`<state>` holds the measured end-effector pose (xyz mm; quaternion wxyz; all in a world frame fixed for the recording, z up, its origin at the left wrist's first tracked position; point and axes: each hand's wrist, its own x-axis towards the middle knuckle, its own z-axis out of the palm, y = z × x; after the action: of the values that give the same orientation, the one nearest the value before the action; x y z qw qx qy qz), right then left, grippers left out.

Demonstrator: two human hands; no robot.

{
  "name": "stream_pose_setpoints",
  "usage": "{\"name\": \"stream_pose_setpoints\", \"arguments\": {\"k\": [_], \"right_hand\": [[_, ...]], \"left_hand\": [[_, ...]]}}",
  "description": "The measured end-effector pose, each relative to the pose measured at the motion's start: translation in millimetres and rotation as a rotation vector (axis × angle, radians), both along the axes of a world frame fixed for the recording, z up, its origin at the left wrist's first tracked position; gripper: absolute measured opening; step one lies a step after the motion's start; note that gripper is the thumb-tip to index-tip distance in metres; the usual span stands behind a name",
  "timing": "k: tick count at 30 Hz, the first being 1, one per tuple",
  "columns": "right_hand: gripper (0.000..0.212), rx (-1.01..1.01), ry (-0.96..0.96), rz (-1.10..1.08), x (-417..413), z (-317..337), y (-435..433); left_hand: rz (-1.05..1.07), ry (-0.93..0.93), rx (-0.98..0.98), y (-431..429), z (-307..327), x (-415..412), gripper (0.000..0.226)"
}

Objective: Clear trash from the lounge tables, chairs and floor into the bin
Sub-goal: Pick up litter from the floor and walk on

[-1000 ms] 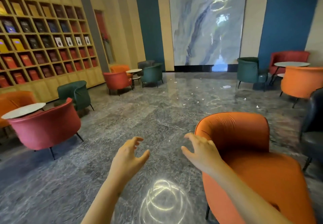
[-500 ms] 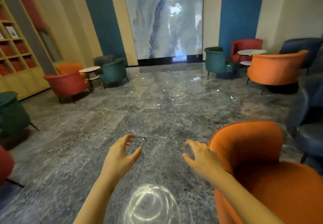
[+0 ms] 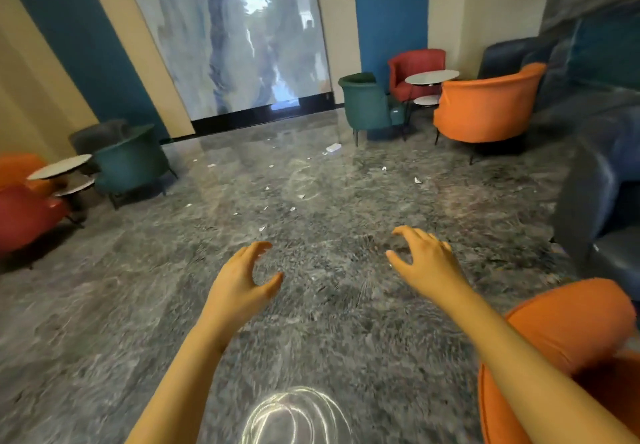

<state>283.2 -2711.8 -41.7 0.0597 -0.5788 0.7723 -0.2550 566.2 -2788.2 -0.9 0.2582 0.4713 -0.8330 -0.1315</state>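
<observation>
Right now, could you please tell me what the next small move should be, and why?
Probably step forward and reach down for the small white paper scrap on the grey marble floor, just beyond the left hand: that hand and the right hand hold nothing.

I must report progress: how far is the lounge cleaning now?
Nothing looks done: paper scraps and a bigger white piece litter the floor. In hand: nothing; left hand and right hand are open, empty. Left: all pickup; no bin in view.
</observation>
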Motion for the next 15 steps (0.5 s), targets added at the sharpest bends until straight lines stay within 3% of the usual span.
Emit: {"name": "stream_pose_setpoints", "arguments": {"k": [15], "right_hand": [[0.042, 0.125, -0.032, -0.416, -218.3, -33.5, -315.5]], "left_hand": [[-0.339, -0.017, 0.051, -424.0, -34.7, -242.0, 0.048]]}}
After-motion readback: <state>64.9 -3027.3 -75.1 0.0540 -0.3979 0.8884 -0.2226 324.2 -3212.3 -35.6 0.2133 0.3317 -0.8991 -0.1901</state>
